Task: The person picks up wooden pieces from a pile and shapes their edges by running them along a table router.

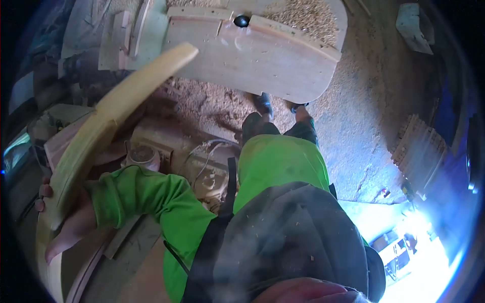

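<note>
Left hand grips a curved timber, arm held out to the side

Head view: the person's left arm reaches out to the left, elbow bent, its bright green long sleeve (136,194) bunched above the bare wrist. The left hand (76,222) is closed around a long, curved, pale yellow wooden piece (93,134), fingertips curling over the outer edge and another digit lying lower down. The wooden piece slants from the lower left up past the hand, with a step in its edge near the middle; its upper end overlaps the bench's near-left part in the picture (I cannot tell whether they touch). The right hand is out of sight, so I cannot tell its state.

Ahead stands a pale wooden bench top with a rounded corner (252,63), bearing a black round knob (241,20) and a heap of tan wood shavings (310,20). Shavings also cover the floor around the person's dark shoes (263,106). To the right is a brown slatted wooden object (419,146). At lower right, white glare (417,227) washes out any lettering there.
</note>
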`<action>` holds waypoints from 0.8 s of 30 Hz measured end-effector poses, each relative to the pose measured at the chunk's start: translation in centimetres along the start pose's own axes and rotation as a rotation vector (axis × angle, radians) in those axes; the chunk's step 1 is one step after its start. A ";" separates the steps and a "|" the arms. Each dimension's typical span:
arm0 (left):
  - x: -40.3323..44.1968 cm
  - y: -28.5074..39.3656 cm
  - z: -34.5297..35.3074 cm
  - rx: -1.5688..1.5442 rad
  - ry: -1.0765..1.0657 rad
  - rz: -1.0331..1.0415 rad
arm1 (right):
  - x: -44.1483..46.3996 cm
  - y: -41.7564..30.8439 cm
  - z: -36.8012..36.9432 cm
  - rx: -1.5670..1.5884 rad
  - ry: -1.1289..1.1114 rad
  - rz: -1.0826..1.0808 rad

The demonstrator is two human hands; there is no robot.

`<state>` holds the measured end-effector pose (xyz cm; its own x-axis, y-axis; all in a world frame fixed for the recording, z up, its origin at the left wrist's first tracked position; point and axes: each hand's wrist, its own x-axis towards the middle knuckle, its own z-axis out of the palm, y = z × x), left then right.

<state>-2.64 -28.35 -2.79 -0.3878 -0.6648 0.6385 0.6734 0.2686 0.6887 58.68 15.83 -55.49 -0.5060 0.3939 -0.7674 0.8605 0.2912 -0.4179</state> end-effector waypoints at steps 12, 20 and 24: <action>-3.4 -6.2 1.4 0.128 0.027 0.174 | -1.8 -12.5 -4.7 -0.116 0.193 0.105; -5.6 -8.5 2.8 0.120 -0.047 0.147 | -3.6 -8.7 -1.7 -0.043 0.098 0.207; -7.8 -10.6 4.1 0.137 -0.147 0.028 | -4.5 -9.3 0.4 0.019 0.098 0.197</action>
<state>-9.33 -23.15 -13.62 -0.4644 -0.5495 0.6945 0.5971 0.3849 0.7038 52.98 10.97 -48.37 -0.3306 0.5246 -0.7846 0.9438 0.1839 -0.2747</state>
